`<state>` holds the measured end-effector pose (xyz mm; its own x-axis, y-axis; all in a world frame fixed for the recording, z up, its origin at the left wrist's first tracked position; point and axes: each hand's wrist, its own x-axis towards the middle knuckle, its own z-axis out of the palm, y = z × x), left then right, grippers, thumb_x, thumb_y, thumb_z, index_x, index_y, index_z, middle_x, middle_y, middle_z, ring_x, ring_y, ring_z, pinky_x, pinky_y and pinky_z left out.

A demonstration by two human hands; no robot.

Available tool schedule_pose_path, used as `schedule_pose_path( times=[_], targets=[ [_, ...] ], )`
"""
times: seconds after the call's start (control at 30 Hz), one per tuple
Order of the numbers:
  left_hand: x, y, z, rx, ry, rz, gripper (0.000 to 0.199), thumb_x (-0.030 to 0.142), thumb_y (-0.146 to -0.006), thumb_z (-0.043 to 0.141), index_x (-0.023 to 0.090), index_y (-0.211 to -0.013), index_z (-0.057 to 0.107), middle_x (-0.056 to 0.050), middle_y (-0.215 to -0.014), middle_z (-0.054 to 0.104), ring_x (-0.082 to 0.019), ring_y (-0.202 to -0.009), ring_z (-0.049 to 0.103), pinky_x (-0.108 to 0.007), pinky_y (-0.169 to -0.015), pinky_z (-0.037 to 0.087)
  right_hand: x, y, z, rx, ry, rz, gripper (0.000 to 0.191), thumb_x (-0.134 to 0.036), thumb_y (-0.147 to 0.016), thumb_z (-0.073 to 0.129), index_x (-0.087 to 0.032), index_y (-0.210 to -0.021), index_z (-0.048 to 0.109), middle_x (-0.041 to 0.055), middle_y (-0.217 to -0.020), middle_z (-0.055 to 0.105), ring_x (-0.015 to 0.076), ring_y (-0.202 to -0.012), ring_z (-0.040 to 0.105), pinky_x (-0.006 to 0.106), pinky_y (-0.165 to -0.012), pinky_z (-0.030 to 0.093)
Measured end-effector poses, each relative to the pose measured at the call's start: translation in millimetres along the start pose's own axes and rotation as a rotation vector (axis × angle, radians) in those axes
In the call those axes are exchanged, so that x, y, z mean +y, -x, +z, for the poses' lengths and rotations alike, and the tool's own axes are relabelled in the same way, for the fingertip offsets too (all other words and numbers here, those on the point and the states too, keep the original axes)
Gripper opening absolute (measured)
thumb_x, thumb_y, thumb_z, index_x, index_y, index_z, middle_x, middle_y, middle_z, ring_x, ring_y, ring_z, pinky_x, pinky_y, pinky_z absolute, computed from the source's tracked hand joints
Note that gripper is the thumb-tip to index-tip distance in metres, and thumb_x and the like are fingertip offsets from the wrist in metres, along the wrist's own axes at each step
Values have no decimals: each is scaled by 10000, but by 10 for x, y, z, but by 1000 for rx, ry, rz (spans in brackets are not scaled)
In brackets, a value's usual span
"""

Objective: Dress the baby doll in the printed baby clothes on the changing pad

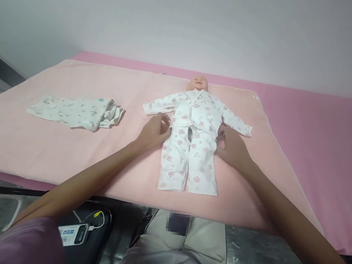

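A doll [198, 83] lies on its back, its head toward the wall. It wears a white baby shirt [198, 109] with a small pink print, sleeves spread to both sides. Matching white baby trousers [203, 169] lie flat below, their top edge partly under the shirt hem; a small dark gap shows between the legs near the hem. My left hand [154, 131] is closed at the left side of the waist, fingers curled against the cloth. On the opposite side, my right hand [232, 146] pinches at the waist edge. Both fingertips are partly hidden.
A folded white garment with a greenish print [79, 111] lies to the left on the peach blanket [130, 88]. Pink cloth [322, 145] shows under the blanket at the right. A white power bank [73, 235] with a cable rests below the table edge at left.
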<state>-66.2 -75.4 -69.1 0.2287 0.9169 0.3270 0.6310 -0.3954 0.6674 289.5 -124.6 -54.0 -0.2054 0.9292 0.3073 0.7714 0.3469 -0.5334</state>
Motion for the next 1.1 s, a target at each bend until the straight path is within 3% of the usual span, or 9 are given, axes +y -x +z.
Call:
schedule_pose_path(
  times=[0.1, 0.23, 0.33, 0.47, 0.6, 0.7, 0.8, 1.0, 1.1],
  targets=[
    [90, -20, 134, -64, 164, -226, 206, 311, -1037, 634, 264, -1225, 565, -8, -941, 762, -214, -775, 649, -351, -741, 448, 11, -29, 233, -35, 65, 45, 186, -389, -921, 667, -254, -920, 539, 133, -949, 704, 336, -863, 631, 405, -768, 422],
    [174, 92, 88, 43, 292, -351, 136, 399, -1108, 562, 274, -1099, 508, 4, -870, 740, -210, -756, 647, -328, -707, 420, -9, 43, 227, -155, 14, 104, 316, -396, -930, 639, -257, -785, 395, 76, -789, 636, 266, -726, 561, 373, -711, 343],
    [162, 243, -63, 44, 163, -324, 213, 432, -1107, 588, 271, -1027, 473, 12, -803, 707, -212, -727, 622, -332, -711, 400, 8, 194, 82, -212, 2, 99, 397, -410, -969, 595, -248, -758, 299, 38, -702, 550, 237, -713, 516, 365, -720, 307],
    [131, 255, -133, -134, -61, -191, 301, 504, -1047, 695, 268, -1014, 511, -24, -846, 722, -260, -767, 635, -374, -764, 439, -26, 266, 50, -216, 87, 21, 382, -358, -950, 582, -245, -742, 282, 33, -695, 530, 232, -718, 501, 371, -758, 300],
    [144, 44, 64, -168, -221, -55, 521, 638, -871, 877, 264, -924, 520, -110, -963, 732, -392, -1000, 656, -519, -956, 513, -131, 130, 217, -166, 192, 75, 410, -399, -909, 679, -258, -753, 327, 64, -739, 585, 251, -698, 525, 378, -739, 290],
    [175, -100, 246, -127, -257, -72, 470, 570, -960, 790, 257, -833, 462, -125, -927, 698, -403, -1040, 633, -564, -994, 505, -184, 32, 303, -156, 229, 109, 378, -373, -905, 697, -266, -768, 362, 94, -768, 614, 283, -716, 567, 387, -729, 305],
    [174, -93, 228, -97, -262, -109, 413, 463, -1021, 713, 252, -802, 435, -114, -878, 674, -355, -988, 630, -520, -965, 504, -225, 96, 234, -175, 176, 144, 347, -371, -983, 637, -268, -778, 377, 104, -800, 643, 296, -740, 591, 391, -717, 335],
    [203, 544, -233, -16, -188, -204, 291, 479, -1004, 743, 239, -1023, 581, -112, -1012, 752, -334, -994, 653, -475, -894, 505, -463, 739, -43, -146, 26, 237, 444, -652, -1116, 595, -269, -896, 555, 83, -913, 702, 298, -839, 657, 417, -749, 472],
    [365, 903, -222, -45, -195, -108, 400, 631, -1072, 653, 232, -1057, 622, -136, -1104, 754, -358, -1079, 638, -580, -1023, 513, -613, 977, 61, -80, -77, 188, 509, -775, -1068, 671, -273, -1006, 614, 105, -1046, 731, 336, -989, 692, 488, -884, 558]
  ],
)
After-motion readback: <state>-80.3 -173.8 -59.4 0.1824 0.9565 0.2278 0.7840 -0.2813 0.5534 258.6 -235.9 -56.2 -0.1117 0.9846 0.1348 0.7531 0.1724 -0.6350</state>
